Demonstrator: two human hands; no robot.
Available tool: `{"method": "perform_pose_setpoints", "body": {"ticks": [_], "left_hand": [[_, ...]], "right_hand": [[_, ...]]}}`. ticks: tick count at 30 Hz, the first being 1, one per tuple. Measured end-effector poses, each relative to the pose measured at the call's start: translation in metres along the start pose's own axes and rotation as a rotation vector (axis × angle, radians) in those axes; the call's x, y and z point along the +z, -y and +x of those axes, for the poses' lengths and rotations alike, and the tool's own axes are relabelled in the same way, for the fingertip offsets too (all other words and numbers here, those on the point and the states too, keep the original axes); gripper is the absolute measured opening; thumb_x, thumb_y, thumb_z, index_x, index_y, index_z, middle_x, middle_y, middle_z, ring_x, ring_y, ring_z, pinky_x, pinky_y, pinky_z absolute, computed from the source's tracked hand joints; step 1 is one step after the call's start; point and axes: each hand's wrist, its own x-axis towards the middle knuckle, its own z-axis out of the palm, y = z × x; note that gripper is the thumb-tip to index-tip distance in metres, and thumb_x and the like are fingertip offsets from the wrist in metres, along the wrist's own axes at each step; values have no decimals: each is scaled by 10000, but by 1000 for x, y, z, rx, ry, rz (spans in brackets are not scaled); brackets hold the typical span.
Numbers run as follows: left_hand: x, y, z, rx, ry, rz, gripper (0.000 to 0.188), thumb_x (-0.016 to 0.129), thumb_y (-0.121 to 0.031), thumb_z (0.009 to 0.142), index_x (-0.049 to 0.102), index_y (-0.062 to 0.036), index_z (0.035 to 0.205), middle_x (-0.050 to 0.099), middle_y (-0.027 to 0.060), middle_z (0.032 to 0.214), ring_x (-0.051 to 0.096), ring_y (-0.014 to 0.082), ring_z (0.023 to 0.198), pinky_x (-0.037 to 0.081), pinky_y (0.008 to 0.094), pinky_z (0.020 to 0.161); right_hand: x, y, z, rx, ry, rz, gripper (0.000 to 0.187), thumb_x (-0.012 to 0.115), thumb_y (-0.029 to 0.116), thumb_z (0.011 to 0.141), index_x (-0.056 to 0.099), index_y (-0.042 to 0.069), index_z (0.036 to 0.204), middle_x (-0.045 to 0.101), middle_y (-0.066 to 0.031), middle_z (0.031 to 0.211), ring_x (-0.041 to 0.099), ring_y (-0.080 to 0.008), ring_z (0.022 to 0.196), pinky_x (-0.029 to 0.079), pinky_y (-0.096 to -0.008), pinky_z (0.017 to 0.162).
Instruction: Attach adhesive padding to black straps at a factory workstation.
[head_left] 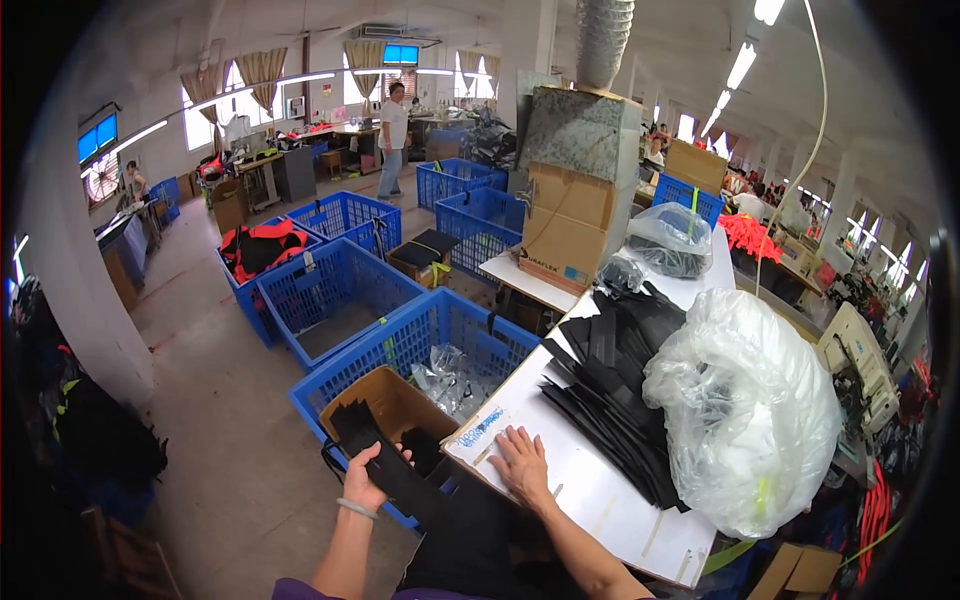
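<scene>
My left hand (pixel 368 478), with a pale bangle at its wrist, grips a bundle of black fabric strips (pixel 362 432) over an open cardboard box (pixel 345 388). Dark pieces lie inside that box, which stands in a blue plastic crate (pixel 440 312). Flat on the corner of the white table (pixel 600 515) rests my right hand (pixel 521 466), fingers spread, holding nothing. To its right, many more black strips (pixel 615 430) lie fanned out in a loose pile. Black cloth (pixel 465 540) hangs just below my hands.
A big clear plastic bag of white material (pixel 745 410) sits on the table's right side. Several blue crates, one an open crate (pixel 335 290), stand on the floor ahead. A cardboard-covered duct box (pixel 575 215) rises at the table's far end. A person (pixel 393 135) stands farther back.
</scene>
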Motion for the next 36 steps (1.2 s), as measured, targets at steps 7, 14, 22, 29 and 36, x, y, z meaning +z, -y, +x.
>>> {"method": "perform_pose_setpoints", "body": {"ticks": [7, 14, 22, 29, 36], "left_hand": [[2, 1, -3, -17, 20, -17, 294, 613, -146, 849, 545, 23, 1079, 618, 170, 1046, 600, 363, 1013, 468, 530, 932], [10, -3, 0, 37, 0, 2, 307, 668, -201, 856, 564, 2, 1060, 628, 156, 1032, 610, 341, 989, 484, 514, 907], [7, -1, 9, 74, -16, 12, 251, 644, -165, 864, 568, 0, 1037, 629, 157, 1010, 617, 337, 963, 494, 496, 879], [-17, 8, 21, 35, -19, -20, 251, 631, -173, 861, 572, 20, 1010, 633, 183, 967, 615, 374, 943, 476, 526, 892], [-20, -3, 22, 21, 5, -49, 265, 623, -164, 846, 574, 40, 1007, 633, 174, 966, 609, 368, 959, 469, 525, 908]], "right_hand": [[2, 1, -4, -5, 3, -21, 452, 599, 375, 884, 595, 102, 1244, 508, -124, 1365, 422, -311, 1307, 249, -494, 1100], [0, 1, 4, 0, 13, -4, 448, 597, 365, 889, 591, 98, 1249, 500, -137, 1370, 407, -318, 1316, 241, -492, 1107], [2, -2, 5, 1, -16, 19, 438, 601, 353, 887, 594, 98, 1243, 510, -130, 1360, 414, -317, 1308, 249, -491, 1101], [5, -8, -10, 5, 31, -34, 441, 597, 373, 884, 600, 105, 1234, 512, -122, 1356, 423, -313, 1297, 273, -509, 1076], [-1, 0, -5, 15, 53, -16, 447, 589, 376, 897, 594, 102, 1249, 507, -133, 1365, 404, -315, 1320, 267, -503, 1090]]}}
